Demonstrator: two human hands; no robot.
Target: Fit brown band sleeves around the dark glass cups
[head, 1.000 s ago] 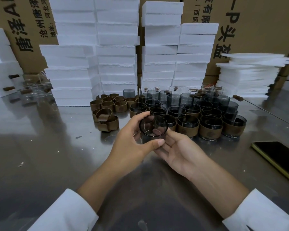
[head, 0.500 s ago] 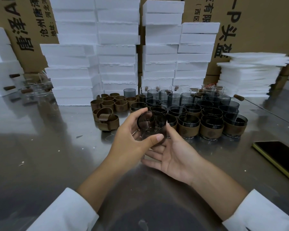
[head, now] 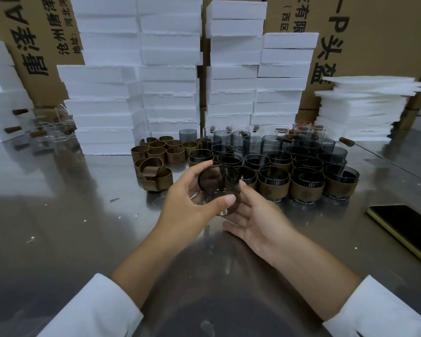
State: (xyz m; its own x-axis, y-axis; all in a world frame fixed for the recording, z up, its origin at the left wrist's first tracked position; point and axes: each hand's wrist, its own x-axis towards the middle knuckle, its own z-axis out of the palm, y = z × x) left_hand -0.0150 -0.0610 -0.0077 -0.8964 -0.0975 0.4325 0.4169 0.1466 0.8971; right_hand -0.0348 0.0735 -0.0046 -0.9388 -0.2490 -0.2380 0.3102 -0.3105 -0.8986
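Head: dark glass cup point(head: 219, 182) gripped in left hand point(head: 192, 203).

our left hand point(head: 192, 203): raised, thumb and fingers curled round a dark glass cup point(head: 219, 181). our right hand point(head: 258, 222): palm up beside it, fingers loosely straight, one touching the glass. both forearms bare.

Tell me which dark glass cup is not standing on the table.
The cup gripped in the left hand, tilted above the table; the other cups stand on it.

Smoky dark cups point(head: 218, 183), brown bands point(head: 156, 154), white foam blocks point(head: 170, 76).
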